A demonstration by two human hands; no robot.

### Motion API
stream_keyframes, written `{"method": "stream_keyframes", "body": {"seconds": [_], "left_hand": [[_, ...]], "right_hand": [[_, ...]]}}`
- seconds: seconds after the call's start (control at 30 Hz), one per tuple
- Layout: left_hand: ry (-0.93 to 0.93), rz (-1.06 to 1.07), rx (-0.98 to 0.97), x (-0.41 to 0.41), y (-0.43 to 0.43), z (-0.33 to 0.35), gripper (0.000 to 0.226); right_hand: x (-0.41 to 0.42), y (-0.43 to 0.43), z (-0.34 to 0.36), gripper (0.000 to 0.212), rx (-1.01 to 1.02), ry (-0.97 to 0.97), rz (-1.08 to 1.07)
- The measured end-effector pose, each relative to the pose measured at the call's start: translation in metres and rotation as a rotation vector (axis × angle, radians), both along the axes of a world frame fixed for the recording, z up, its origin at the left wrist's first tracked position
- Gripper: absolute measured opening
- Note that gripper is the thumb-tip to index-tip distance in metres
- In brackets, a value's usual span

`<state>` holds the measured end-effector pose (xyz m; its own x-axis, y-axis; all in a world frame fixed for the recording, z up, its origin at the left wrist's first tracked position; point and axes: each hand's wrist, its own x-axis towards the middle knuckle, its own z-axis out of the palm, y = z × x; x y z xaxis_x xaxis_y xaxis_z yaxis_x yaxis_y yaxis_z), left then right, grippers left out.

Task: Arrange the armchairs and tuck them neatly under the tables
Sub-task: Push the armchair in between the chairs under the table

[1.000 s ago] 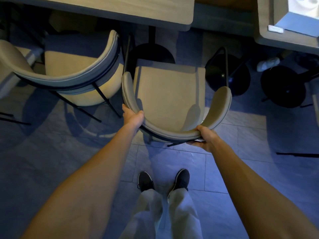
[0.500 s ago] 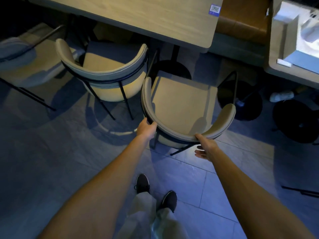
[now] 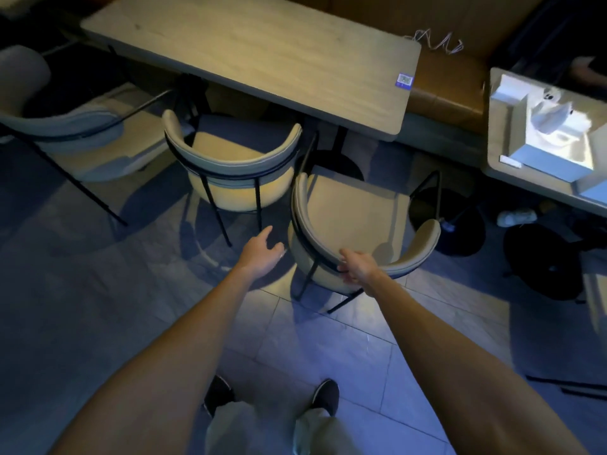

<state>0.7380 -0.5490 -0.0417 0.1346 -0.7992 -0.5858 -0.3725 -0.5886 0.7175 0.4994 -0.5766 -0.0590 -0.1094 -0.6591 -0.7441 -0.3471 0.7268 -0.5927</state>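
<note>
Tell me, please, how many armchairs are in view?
3. The held armchair, in the right hand, by the table; the middle armchair left of it, partly tucked; the left armchair at the frame edge. A grey top-left shape may be a fourth.

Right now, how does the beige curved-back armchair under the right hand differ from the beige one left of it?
The held armchair stands back from the wooden table; the left armchair reaches the table's edge, its seat front in shadow. The right hand grips only the held armchair. Both have black legs.
</note>
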Motion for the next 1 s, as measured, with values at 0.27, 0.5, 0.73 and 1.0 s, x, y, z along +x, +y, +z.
{"method": "stream_keyframes", "body": {"seconds": [0.27, 0.5, 0.73, 1.0], "left_hand": [[-0.057, 0.053, -0.034, 0.141, -0.032, 0.019, 0.065], [-0.005, 0.13, -0.027, 0.222, -0.071, 0.02, 0.055], [0.2, 0.32, 0.109, 0.248, -0.138, -0.012, 0.064], [0.263, 0.384, 0.169, 0.278, -0.225, -0.058, 0.083]], "right_hand": [[0.122, -0.006, 0.019, 0.034, -0.068, -0.023, -0.069], [0.222, -0.045, 0.018, 0.03, -0.096, -0.075, -0.073], [0.27, -0.131, -0.005, 0.032, -0.059, -0.133, -0.134], [0.293, -0.228, -0.052, 0.062, -0.002, -0.123, -0.307]]}}
